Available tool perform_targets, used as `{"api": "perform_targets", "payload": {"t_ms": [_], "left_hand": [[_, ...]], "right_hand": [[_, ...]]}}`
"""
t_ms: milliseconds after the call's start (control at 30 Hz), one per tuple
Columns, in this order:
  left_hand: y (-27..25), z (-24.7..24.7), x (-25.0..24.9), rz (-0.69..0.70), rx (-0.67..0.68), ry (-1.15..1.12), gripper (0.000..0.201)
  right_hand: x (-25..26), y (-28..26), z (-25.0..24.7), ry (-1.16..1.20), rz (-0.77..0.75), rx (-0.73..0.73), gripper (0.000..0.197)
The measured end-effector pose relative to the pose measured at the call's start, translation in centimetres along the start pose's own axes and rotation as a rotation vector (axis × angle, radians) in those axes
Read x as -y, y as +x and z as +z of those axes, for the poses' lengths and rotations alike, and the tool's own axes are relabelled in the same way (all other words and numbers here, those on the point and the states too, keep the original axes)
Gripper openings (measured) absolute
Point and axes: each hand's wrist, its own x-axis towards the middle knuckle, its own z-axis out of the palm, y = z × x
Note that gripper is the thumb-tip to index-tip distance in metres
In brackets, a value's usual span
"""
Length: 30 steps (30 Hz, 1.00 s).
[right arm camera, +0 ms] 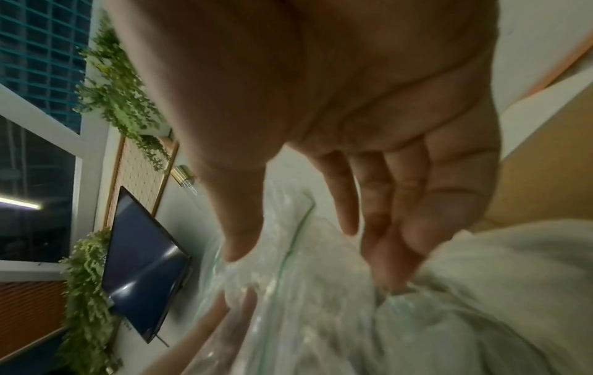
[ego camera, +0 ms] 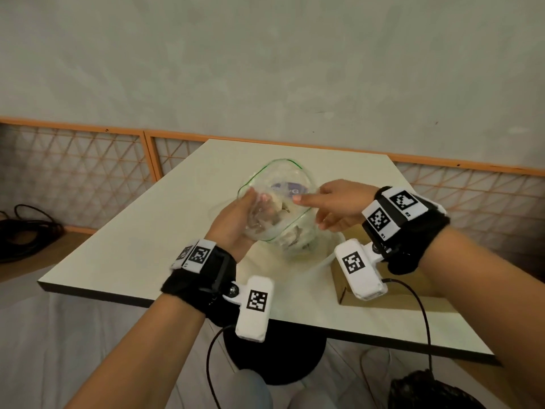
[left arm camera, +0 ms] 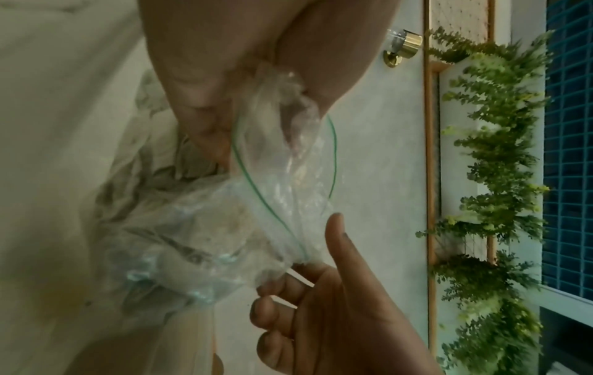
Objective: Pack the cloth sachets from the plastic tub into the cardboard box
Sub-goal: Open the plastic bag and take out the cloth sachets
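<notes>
So the left hand (ego camera: 236, 219) is gripping the near-left rim of a clear plastic bag (ego camera: 275, 202) of cloth sachets (ego camera: 290, 236) held over the worktop (ego camera: 153, 240), while the right hand (ego camera: 339, 208), fingers loose, hovers at its mouth, nearer the cardboard box (ego camera: 354, 278).

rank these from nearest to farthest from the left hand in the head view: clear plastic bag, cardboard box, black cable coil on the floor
1. clear plastic bag: the left hand grips its near-left side, so they touch.
2. cardboard box: on the table's right part, largely hidden behind the right hand and wrist.
3. black cable coil: on the floor at the far left, off the table.
</notes>
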Motion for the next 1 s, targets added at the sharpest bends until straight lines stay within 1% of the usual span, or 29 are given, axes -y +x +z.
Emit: {"api": "perform_targets", "payload": {"t_ms": [33, 100, 167, 233, 267, 367, 433, 500, 533, 567, 600, 700, 733, 767, 833, 933, 1000], "left_hand": [[-0.2, 0.1, 0.0, 0.005, 0.003, 0.022, 0.035], [-0.3, -0.1, 0.0, 0.006, 0.009, 0.032, 0.033], [-0.4, -0.7, 0.0, 0.005, -0.003, 0.014, 0.030], [-0.5, -1.2, -0.3, 0.012, -0.021, -0.047, 0.023], [-0.6, -1.5, -0.4, 0.018, -0.039, -0.086, 0.020], [-0.9, -2.0, -0.8, -0.016, -0.082, -0.175, 0.023], [-1.0, -2.2, -0.9, -0.078, -0.117, -0.195, 0.023], [-1.3, -2.2, -1.2, -0.137, -0.110, -0.170, 0.022], [-1.5, -2.1, -1.4, -0.156, -0.092, -0.161, 0.023], [-1.6, -2.1, -1.6, -0.167, -0.077, -0.163, 0.028], [-1.6, -2.0, -1.8, -0.178, -0.059, -0.183, 0.032], [-1.9, -1.4, -2.4, -0.204, 0.005, -0.226, 0.039], [-1.9, -1.1, -2.5, -0.209, 0.015, -0.231, 0.044], [-1.6, -1.0, -2.5, -0.213, 0.006, -0.226, 0.047], [-1.2, -1.1, -2.5, -0.228, -0.039, -0.247, 0.044], [-0.6, -1.6, -2.2, -0.270, -0.115, -0.383, 0.038], [-0.7, -1.4, -1.6, -0.238, -0.103, -0.445, 0.036]], "right_hand": [[0.2, 0.0, 0.3, -0.029, 0.027, 0.054, 0.057], [0.7, 0.2, 0.4, -0.088, 0.030, 0.087, 0.051], [1.3, 0.4, -0.1, -0.097, 0.000, 0.077, 0.035], [1.8, 0.5, -0.7, -0.018, -0.017, 0.063, 0.014], [1.9, 0.6, -0.8, 0.036, -0.027, 0.055, 0.011], [1.5, 1.7, -0.5, 0.179, -0.051, 0.001, 0.023], [1.0, 2.5, 0.0, 0.295, -0.064, 0.038, 0.024], [0.8, 2.9, 0.3, 0.531, -0.029, 0.103, 0.023], [1.0, 2.7, 0.5, 0.663, 0.013, 0.122, 0.022], [1.1, 2.6, 0.7, 0.746, 0.052, 0.135, 0.023], [1.1, 2.6, 0.8, 0.774, 0.079, 0.151, 0.026], [1.4, 2.1, 1.3, 0.686, 0.128, 0.275, 0.042], [1.6, 1.8, 1.3, 0.669, 0.128, 0.299, 0.043], [1.6, 1.7, 1.3, 0.672, 0.124, 0.302, 0.042], [1.3, 1.7, 1.4, 0.729, 0.120, 0.302, 0.037], [0.1, 2.0, 1.8, 0.834, 0.089, 0.321, 0.036], [-0.4, 2.3, 2.1, 0.874, 0.081, 0.295, 0.032]]}}
